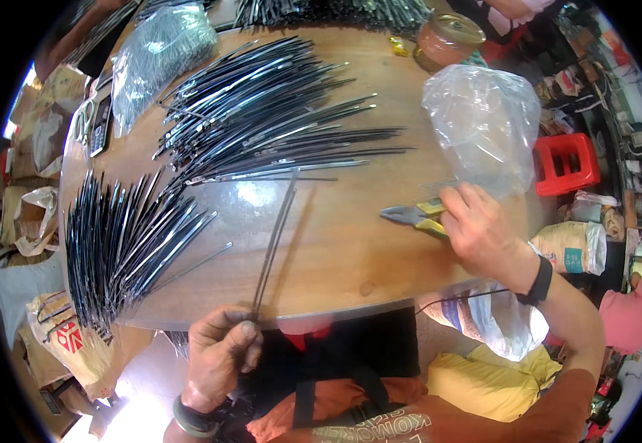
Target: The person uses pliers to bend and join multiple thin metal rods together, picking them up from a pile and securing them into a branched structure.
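Note:
My left hand (221, 351), at the table's near edge, is closed with thumb and fingers around the lower end of a few long, thin dark strips (273, 240). They stand up slantwise over the tabletop. On the right, my right hand (479, 229) is closed over the yellow-green handles of pliers (409, 215), whose grey jaws point left. Its fingertips are beside some fine, thin pieces (439, 186) at the mouth of a clear plastic bag (483, 122). Whether the fingertips pinch one of these is too small to tell.
A large heap of black strips (254, 111) covers the table's far middle, and another (129, 251) lies at the left edge. A filled clear bag (162, 55), a phone (101, 125) and a round jar (450, 40) stand farther back. A red stool (568, 164) is at the right.

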### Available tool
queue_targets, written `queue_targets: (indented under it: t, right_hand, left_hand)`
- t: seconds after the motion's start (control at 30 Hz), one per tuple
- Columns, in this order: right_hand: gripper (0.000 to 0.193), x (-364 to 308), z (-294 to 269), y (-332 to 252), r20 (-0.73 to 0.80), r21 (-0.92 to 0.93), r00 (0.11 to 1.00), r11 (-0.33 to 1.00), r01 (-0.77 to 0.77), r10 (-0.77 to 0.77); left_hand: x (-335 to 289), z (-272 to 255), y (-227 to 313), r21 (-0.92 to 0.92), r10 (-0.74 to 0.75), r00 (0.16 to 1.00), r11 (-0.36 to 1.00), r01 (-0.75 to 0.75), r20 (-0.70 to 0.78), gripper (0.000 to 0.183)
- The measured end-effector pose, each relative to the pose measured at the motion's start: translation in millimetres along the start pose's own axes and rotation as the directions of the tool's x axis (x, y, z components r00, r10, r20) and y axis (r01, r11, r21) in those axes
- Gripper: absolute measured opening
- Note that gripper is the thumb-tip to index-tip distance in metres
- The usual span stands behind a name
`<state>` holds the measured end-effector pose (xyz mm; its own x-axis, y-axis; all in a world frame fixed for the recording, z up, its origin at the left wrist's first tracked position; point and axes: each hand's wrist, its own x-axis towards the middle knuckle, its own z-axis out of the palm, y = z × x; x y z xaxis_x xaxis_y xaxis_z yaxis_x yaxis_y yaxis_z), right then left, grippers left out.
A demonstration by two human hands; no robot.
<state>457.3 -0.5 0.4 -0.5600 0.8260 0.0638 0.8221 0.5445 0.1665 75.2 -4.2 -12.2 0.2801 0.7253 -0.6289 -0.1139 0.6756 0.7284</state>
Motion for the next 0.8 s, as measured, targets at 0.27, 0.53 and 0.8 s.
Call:
queue_targets:
  t: [0.27, 0.53, 0.8]
  right_hand:
    - [0.017, -4, -31, -4, -0.255, -0.04, 0.961, 0.992, -0.117, 0.103]
    - [0.019, -10, -46, -96, -0.26, 0.948, 0.36, 0.166, 0.272, 0.896]
    - [0.012, -61, -13, -101, 0.349, 0.937, 0.327, -0.329, -0.116, 0.878]
  left_hand:
    - [-11, 24, -20, -0.269, -0.029, 0.984, 0.96, 0.076, 0.174, 0.018]
    - [15, 114, -16, -0.505, 0.092, 0.826, 0.827, 0.247, 0.556, 0.018]
    - [5, 78, -23, -0.376, 0.039, 0.956, 0.924, 0.077, 0.291, 0.02]
